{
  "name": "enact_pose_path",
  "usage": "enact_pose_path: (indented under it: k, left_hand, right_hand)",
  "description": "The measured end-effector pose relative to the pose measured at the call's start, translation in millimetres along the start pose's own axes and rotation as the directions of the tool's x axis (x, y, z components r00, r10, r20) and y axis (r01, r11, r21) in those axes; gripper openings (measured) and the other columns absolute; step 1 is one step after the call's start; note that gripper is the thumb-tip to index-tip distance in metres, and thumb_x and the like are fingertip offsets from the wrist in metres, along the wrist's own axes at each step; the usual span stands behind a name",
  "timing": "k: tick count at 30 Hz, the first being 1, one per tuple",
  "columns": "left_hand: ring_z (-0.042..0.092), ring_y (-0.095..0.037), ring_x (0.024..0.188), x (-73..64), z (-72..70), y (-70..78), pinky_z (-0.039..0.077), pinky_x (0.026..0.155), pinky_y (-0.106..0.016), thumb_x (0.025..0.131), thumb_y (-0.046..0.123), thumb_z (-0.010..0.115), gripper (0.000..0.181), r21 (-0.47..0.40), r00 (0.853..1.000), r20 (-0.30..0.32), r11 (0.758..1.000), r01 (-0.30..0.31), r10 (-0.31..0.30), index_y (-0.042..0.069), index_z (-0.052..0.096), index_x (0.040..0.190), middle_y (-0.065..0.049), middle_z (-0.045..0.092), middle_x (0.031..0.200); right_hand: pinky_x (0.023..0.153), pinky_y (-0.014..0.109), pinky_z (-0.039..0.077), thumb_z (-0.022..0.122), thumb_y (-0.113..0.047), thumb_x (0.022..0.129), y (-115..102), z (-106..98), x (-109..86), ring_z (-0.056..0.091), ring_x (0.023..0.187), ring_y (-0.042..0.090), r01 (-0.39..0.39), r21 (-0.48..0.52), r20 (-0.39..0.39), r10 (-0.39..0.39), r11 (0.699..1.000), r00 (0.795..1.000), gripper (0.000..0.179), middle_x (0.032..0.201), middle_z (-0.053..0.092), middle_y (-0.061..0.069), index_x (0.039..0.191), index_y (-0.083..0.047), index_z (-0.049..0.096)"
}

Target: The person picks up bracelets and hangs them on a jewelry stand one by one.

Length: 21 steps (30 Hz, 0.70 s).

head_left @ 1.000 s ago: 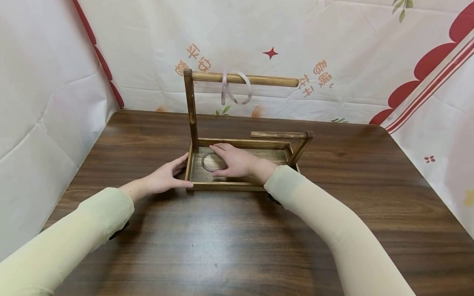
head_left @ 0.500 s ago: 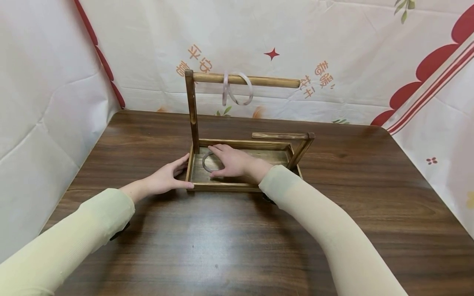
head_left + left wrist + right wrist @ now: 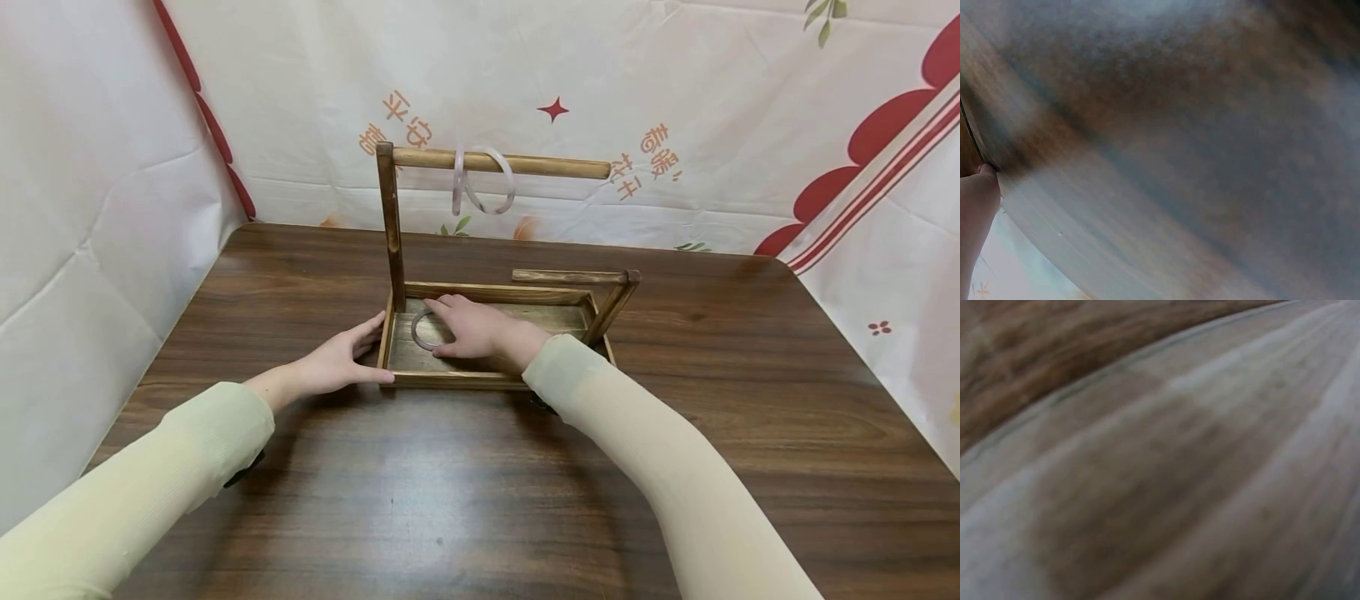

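In the head view a wooden jewelry stand has a shallow tray [image 3: 465, 381] as its base. My left hand [image 3: 330, 362] touches the tray's left end, fingers fairly straight along the outer side and thumb at the front corner. A fingertip [image 3: 986, 170] shows at the edge of the left wrist view. Inside the tray lies a greyish-purple bangle [image 3: 417, 331]. My right hand [image 3: 476, 327] reaches over it and holds it, thumb on the near side and fingers on the far side, covering its right part. The right wrist view shows only blurred wood [image 3: 1147, 487].
A tall post [image 3: 392, 225] carries a long bar [image 3: 562, 167], where two pale bangles [image 3: 512, 187] hang. On the right, a short post [image 3: 611, 310] bears a lower bar [image 3: 566, 276]. The brown table [image 3: 420, 500] meets a printed cloth [image 3: 315, 100] behind and at the sides.
My right forearm has shifted slightly left, and its hand stays at the bangle in the tray. The left hand keeps its place, and the view drifts a little.
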State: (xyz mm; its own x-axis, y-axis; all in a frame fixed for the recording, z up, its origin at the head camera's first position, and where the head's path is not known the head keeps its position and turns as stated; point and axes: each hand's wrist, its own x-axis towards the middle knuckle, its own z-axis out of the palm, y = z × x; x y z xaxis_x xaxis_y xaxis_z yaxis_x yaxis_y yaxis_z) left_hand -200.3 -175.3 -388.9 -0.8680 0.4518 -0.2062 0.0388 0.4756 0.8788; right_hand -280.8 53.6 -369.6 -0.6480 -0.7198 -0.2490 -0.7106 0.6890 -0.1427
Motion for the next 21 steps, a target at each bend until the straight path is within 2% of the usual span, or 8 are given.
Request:
enact_pose_path:
  k: [9,17,21]
  left_hand:
    - [0.02,-0.038,0.142,1.5,0.2,-2.9,0.023,0.115,-0.051,0.086,0.024,0.069,0.097,-0.011,1.0,0.0,1.0,-0.003,0.003,0.008,0.0,0.152,-0.022,0.014,0.155]
    - [0.021,-0.037,0.141,1.0,0.2,-3.2,0.023,0.114,-0.051,0.085,0.026,0.07,0.098,-0.002,1.0,-0.007,1.0,-0.004,0.004,0.008,0.001,0.152,-0.023,0.016,0.154]
    - [0.021,-0.037,0.141,1.1,0.0,-2.4,0.023,0.115,-0.05,0.085,0.025,0.07,0.098,-0.003,1.0,-0.009,1.0,-0.001,0.001,0.007,0.001,0.152,-0.023,0.016,0.154]
  right_hand:
    - [0.105,0.036,0.04,0.063,-0.04,0.086,-4.9,-5.1,1.8,0.041,0.128,0.025,-0.009,-0.017,0.018,0.009,1.0,1.0,0.082,0.14,0.041,0.014,0.148,-0.003,0.023]
    - [0.087,0.033,0.046,0.066,-0.038,0.081,-6.0,-5.4,2.9,0.044,0.105,0.022,0.013,-0.057,-0.004,-0.013,0.998,1.0,0.083,0.121,0.046,0.013,0.146,-0.001,0.03]
    - [0.088,0.032,0.047,0.067,-0.038,0.079,-5.7,-5.2,1.8,0.043,0.105,0.024,0.034,-0.071,-0.019,-0.036,0.997,0.999,0.083,0.119,0.046,0.014,0.145,0.0,0.032]
